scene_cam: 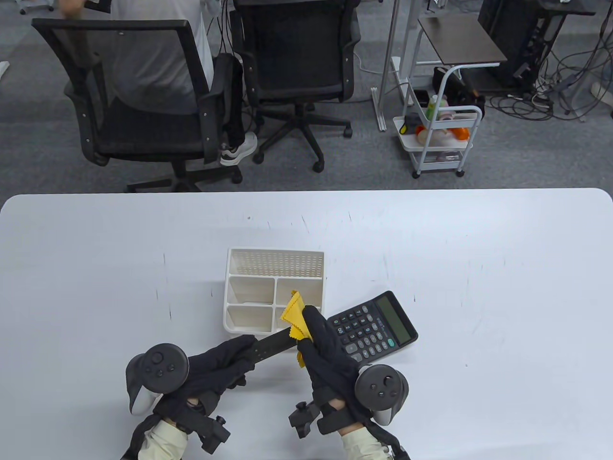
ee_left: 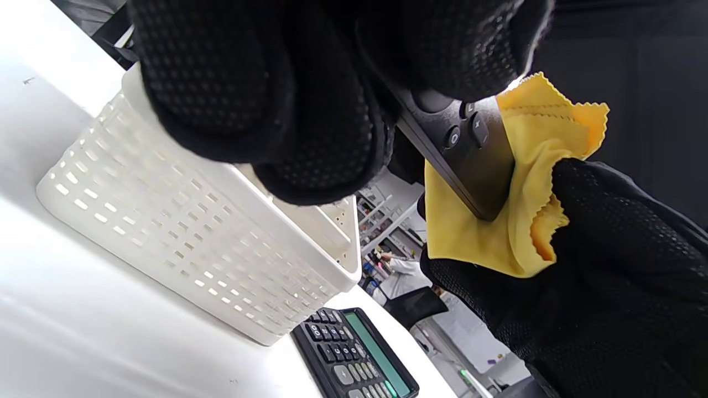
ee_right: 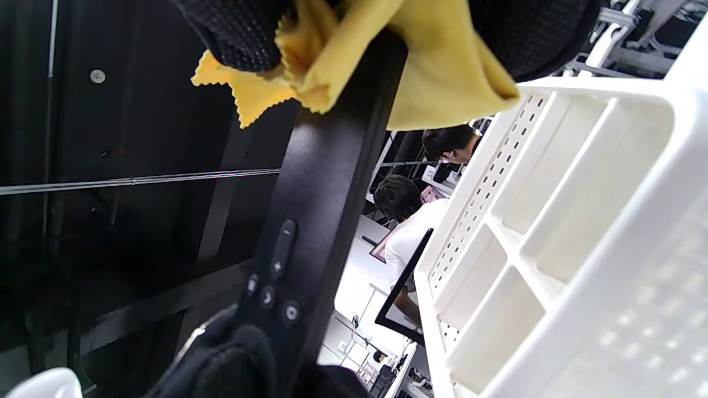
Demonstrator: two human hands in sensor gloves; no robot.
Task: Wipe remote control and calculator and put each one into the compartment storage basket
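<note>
My left hand (scene_cam: 225,366) grips one end of a slim black remote control (scene_cam: 273,344) and holds it above the table in front of the basket. My right hand (scene_cam: 318,342) pinches a yellow cloth (scene_cam: 294,316) around the remote's other end. In the left wrist view the cloth (ee_left: 487,232) wraps the remote's tip (ee_left: 470,160); the right wrist view shows the remote (ee_right: 321,193) running down from the cloth (ee_right: 437,72). A black calculator (scene_cam: 376,326) lies flat on the table just right of the white compartment basket (scene_cam: 275,256), whose compartments look empty.
The white table (scene_cam: 479,287) stretches wide on both sides of the basket. Beyond its far edge stand two black office chairs (scene_cam: 143,96), a person sitting in the left one, and a small white trolley (scene_cam: 440,139).
</note>
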